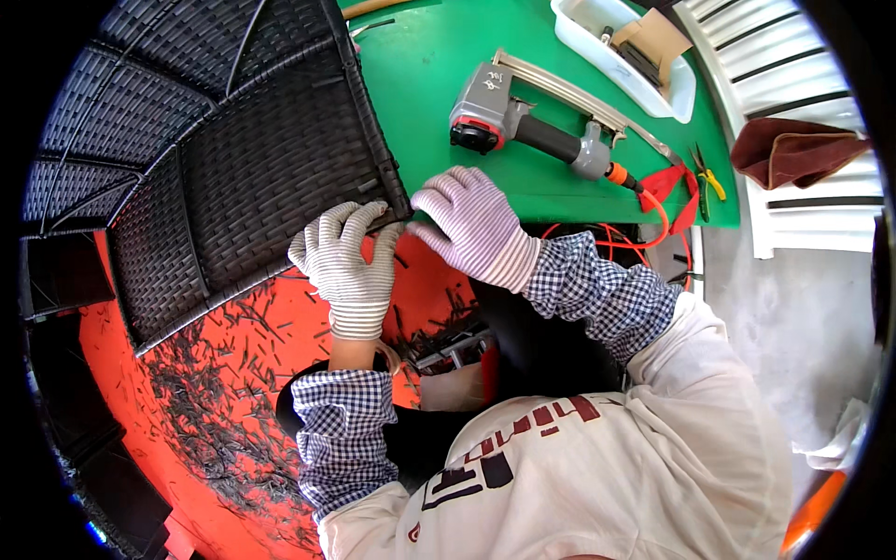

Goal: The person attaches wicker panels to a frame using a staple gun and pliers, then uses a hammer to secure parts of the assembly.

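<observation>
A black woven rattan furniture piece [271, 159] with a dark frame leans across the left side, its near corner between my hands. My left hand [347, 266], in a striped knit glove, closes on that corner, its fingers bent over the woven edge and its thumb by the frame's end. From the right, my right hand [474, 226], gloved too, has its fingers curled and its fingertips at the same corner. They look pinched together there, but whatever they may hold is hidden.
A grey nail gun [551, 135] with an orange hose lies on the green tabletop [411, 84]. Farther right are yellow-handled pliers [711, 179], a red cloth [674, 194] and a white bin [621, 56]. Black offcuts [224, 429] litter the red floor covering [121, 373] below.
</observation>
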Demonstrator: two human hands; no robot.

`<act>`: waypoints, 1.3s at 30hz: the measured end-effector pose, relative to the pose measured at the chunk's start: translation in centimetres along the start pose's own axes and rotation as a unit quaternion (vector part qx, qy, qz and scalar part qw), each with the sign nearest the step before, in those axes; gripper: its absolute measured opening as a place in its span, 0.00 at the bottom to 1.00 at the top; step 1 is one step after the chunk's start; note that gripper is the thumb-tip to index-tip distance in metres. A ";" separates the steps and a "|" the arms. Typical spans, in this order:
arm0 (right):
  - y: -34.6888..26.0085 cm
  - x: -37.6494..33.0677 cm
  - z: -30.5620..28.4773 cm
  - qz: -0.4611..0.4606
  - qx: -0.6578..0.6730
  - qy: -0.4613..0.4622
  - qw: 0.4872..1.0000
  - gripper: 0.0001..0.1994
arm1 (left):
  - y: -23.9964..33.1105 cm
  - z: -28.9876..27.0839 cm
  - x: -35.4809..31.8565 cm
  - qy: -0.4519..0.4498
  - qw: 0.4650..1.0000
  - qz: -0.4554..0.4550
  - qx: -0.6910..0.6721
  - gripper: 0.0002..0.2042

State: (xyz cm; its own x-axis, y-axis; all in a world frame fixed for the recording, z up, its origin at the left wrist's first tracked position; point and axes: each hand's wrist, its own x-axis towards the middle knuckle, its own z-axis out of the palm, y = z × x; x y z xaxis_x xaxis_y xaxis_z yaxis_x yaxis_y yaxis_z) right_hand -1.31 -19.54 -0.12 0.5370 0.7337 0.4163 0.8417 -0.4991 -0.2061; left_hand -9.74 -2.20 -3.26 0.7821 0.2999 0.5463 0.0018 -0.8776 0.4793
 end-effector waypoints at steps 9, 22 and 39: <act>0.8 0.5 0.5 0.067 0.102 -0.009 0.993 0.15 | 0.5 1.1 0.1 0.020 0.998 0.034 -0.043 0.14; 0.2 1.0 0.3 0.085 0.109 -0.008 0.990 0.17 | -0.3 0.3 0.8 0.004 0.984 0.020 -0.176 0.14; -3.3 2.3 1.1 0.137 -0.058 0.005 0.989 0.19 | -0.1 -0.2 1.2 -0.012 0.986 -0.006 -0.169 0.16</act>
State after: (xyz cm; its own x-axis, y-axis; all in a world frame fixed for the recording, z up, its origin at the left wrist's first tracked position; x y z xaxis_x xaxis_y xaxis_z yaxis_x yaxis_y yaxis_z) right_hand -2.80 -15.71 0.57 0.7424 0.5593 0.3687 0.6527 -0.7279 -0.2101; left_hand -8.94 -1.65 -2.54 0.7983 0.2965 0.5242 -0.1931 -0.6984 0.6892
